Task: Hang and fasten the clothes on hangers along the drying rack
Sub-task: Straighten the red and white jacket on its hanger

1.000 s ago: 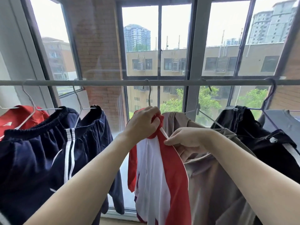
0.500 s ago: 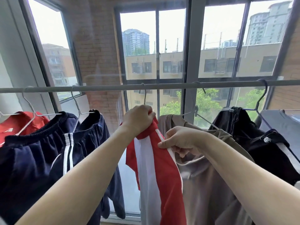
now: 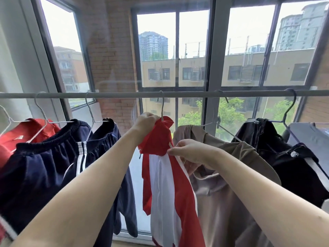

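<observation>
A red and white zip-front jacket [image 3: 167, 184] hangs from a thin grey wire hanger [image 3: 162, 107] hooked over the horizontal grey metal drying rail [image 3: 124, 95], between navy blue striped shorts [image 3: 53, 157] and a taupe hooded garment [image 3: 222, 184]. The left hand [image 3: 146, 121] clenches around the jacket's bunched red collar just beside the hanger's neck, cloth gathered under its curled fingers. The right hand [image 3: 191, 153] pinches the jacket's white front edge between thumb and fingertips, lower and just right of the collar.
</observation>
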